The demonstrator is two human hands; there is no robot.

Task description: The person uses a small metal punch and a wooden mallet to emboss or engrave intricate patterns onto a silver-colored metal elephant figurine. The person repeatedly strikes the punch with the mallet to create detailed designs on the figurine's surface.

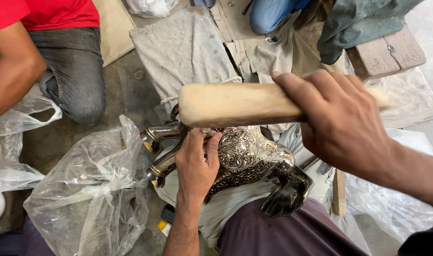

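1. A workshop floor (pixel 126 90) of bare concrete, seen from above, is strewn with dusty grey cloths (pixel 188 42) and crumpled clear plastic bags (pixel 93 189). Another person in a red shirt and grey jeans (pixel 74 61) kneels at the upper left.
2. An ornate metal animal figurine (pixel 249 156), black with engraved silver panels, lies on the person's cloth-covered lap, its long axis running left to right.
3. A pale wooden brush block (pixel 235 104) hovers crosswise just above the figurine, roughly parallel to it.
4. The right hand (pixel 342 125) is closed around the block's right end.
5. The left hand (pixel 197 163) is curled tight on the figurine's left side, steadying it directly beneath the block.
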